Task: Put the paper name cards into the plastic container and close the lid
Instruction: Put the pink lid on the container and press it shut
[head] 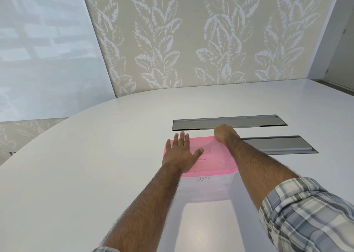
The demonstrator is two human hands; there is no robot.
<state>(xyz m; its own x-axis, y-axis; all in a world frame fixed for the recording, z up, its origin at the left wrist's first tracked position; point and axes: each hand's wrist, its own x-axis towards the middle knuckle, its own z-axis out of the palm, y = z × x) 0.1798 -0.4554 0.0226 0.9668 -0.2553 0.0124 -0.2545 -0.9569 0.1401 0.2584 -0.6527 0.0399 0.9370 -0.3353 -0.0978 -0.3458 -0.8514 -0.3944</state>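
Observation:
A clear plastic container (206,188) stands on the white table, and its pink translucent lid (214,155) lies on top of it. Through the front wall I see a paper name card (203,178) with handwritten letters. My left hand (181,152) lies flat on the lid's left half, fingers spread. My right hand (226,133) is curled over the lid's far right corner, fingers bent down onto the edge.
The white oval table (95,155) stretches around the container. Two grey metal cable hatches are set into it, one (229,122) just beyond the container and one (277,144) to its right. A leaf-patterned wall stands behind the table.

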